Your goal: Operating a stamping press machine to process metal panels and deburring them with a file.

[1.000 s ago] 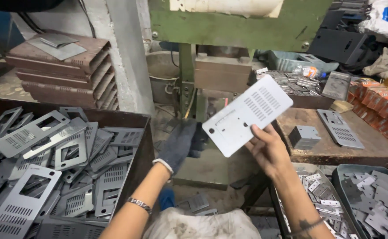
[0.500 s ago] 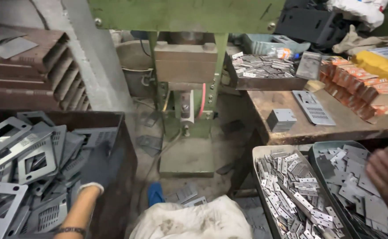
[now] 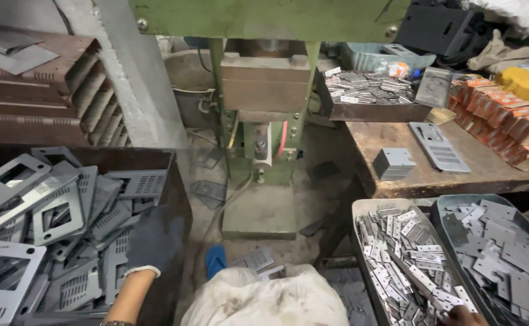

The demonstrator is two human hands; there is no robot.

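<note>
Nearest, the gloved left hand [image 3: 152,241] lies loosely open on the grey perforated plates [image 3: 65,211] heaped in the left bin [image 3: 177,181], gripping none yet, so a plate is still to be picked. Only the right hand's fingertips [image 3: 457,315] show at the frame's bottom, over small punched pieces in the tray [image 3: 361,211]; its grip cannot be told. Beyond, the green press [image 3: 264,96] stands unloaded, with two finished parts [image 3: 439,148] on the desk [image 3: 487,172].

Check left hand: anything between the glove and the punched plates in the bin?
Nothing visible. The gloved left hand already rests at the inner edge of the dark bin, directly against the pile of grey punched plates; no other object lies between them.
</note>
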